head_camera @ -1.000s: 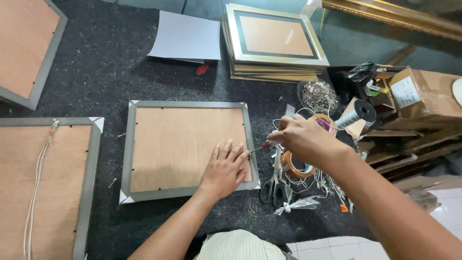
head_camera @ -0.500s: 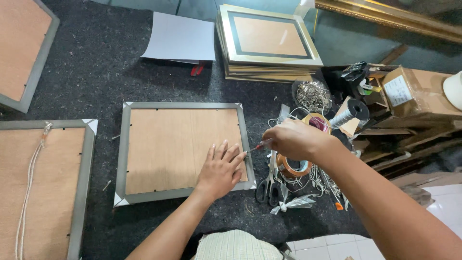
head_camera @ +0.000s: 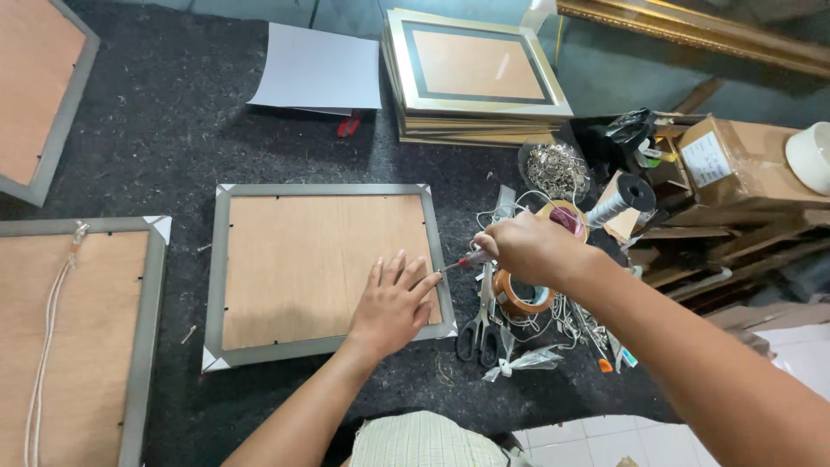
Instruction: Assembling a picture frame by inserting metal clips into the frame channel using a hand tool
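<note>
Head view. The left hand (head_camera: 391, 303) lies flat, fingers spread apart, palm down on the brown backing board of the middle frame (head_camera: 320, 270), at its lower right part; it grips nothing. The right hand (head_camera: 527, 249) is closed around a small tool (head_camera: 458, 261) with a red handle, whose tip points left at the frame's right edge, just beside the left fingertips. That frame lies face down at the centre of the picture on the dark felt table (head_camera: 173, 138).

Four separate frames show: the middle one, one at lower left (head_camera: 78, 337) with a white cord along its back, one cut off at upper left (head_camera: 39, 95), and a stack of gold frames (head_camera: 475, 78) at top centre. One white sheet (head_camera: 318, 71) lies left of the stack. One pair of scissors (head_camera: 481, 327) sits just right of the frame's lower corner, beside one roll of brown tape (head_camera: 519, 296). One spool (head_camera: 621, 199) and one dish of small metal hardware (head_camera: 558, 169) sit further up right.
</note>
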